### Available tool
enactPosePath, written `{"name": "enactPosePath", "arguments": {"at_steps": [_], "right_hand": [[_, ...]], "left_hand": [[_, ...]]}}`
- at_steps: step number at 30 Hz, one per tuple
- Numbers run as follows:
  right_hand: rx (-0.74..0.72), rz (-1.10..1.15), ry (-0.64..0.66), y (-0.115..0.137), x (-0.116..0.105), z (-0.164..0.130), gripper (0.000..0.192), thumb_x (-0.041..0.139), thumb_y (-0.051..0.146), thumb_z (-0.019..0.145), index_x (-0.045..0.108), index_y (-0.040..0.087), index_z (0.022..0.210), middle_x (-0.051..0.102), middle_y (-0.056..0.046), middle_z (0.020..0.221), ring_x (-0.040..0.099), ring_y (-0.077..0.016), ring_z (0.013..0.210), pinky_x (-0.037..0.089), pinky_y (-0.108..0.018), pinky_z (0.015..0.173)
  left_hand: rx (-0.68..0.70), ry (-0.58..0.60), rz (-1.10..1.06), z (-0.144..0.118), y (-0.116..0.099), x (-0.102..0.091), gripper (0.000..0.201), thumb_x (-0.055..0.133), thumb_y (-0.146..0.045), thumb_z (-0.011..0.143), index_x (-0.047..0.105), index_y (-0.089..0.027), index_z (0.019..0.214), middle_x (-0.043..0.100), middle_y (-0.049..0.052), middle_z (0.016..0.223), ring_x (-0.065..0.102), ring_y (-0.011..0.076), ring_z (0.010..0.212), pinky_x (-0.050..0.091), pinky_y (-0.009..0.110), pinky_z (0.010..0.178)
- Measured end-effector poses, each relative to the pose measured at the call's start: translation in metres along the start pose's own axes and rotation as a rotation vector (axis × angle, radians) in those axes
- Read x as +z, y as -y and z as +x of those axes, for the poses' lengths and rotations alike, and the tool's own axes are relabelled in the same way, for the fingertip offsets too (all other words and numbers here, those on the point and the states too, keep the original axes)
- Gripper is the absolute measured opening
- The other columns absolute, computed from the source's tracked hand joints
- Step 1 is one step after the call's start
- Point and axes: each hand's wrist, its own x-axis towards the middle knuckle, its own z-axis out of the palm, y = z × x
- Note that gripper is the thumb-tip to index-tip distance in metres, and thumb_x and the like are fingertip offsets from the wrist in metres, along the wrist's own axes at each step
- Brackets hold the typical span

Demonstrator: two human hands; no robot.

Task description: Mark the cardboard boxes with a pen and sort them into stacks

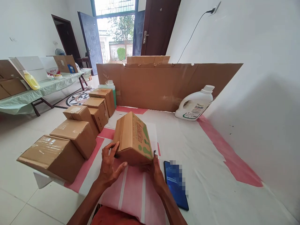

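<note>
- The cardboard box (133, 139) was held tilted between both hands, its long axis running away from the person.
- The left hand (110, 165) gripped the near-left corner with fingers spread; the right hand (156, 173) was closed on the near-right edge.

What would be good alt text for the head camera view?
Two bare hands, left hand and right hand, grip a tilted cardboard box with green print over a pink-and-white sheet. Plain boxes line the left; a phone and white detergent jug sit right.

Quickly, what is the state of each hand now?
Left hand: holding the near left corner of the cardboard box.
Right hand: holding the box at its near right corner.
</note>
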Motion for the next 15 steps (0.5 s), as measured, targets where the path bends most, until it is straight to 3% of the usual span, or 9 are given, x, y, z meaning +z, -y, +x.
{"name": "enactPosePath", "arguments": {"at_steps": [4, 7, 12, 15], "right_hand": [[0.087, 0.143, 0.086, -0.01, 0.008, -0.006, 0.071, 0.047, 0.083, 0.093, 0.07, 0.03, 0.134, 0.074, -0.009, 0.132, 0.069, -0.0309, 0.119, 0.056, -0.048, 0.097], [0.035, 0.043, 0.077, -0.004, 0.012, -0.013, 0.06, 0.052, 0.073, 0.097, 0.062, 0.036, 0.144, 0.065, -0.006, 0.145, 0.063, -0.0285, 0.128, 0.055, -0.043, 0.096], [-0.116, -0.294, -0.039, 0.04, 0.012, -0.02, 0.065, 0.046, 0.071, 0.1, 0.061, 0.028, 0.147, 0.072, -0.009, 0.124, 0.065, -0.0247, 0.09, 0.053, -0.043, 0.086], [-0.265, -0.347, -0.048, 0.068, 0.017, -0.024, 0.058, 0.043, 0.066, 0.104, 0.061, 0.031, 0.147, 0.069, -0.007, 0.122, 0.063, -0.025, 0.101, 0.053, -0.04, 0.086]], "left_hand": [[-0.111, 0.043, -0.198, 0.001, 0.022, 0.006, 0.073, 0.062, -0.051, 0.098, 0.035, -0.031, 0.163, 0.042, 0.015, 0.158, 0.039, 0.0347, 0.15, 0.033, 0.061, 0.123], [-0.163, 0.039, -0.287, -0.009, 0.025, 0.002, 0.07, 0.058, -0.047, 0.101, 0.031, -0.032, 0.164, 0.04, 0.014, 0.162, 0.036, 0.0322, 0.153, 0.033, 0.058, 0.125], [-0.163, -0.011, -0.291, -0.027, 0.001, -0.023, 0.069, 0.058, -0.047, 0.101, 0.033, -0.033, 0.164, 0.046, 0.014, 0.155, 0.044, 0.034, 0.146, 0.039, 0.057, 0.12], [-0.133, -0.051, -0.228, -0.029, -0.017, -0.037, 0.069, 0.059, -0.049, 0.099, 0.038, -0.029, 0.162, 0.051, 0.015, 0.147, 0.049, 0.036, 0.138, 0.044, 0.058, 0.115]]}}
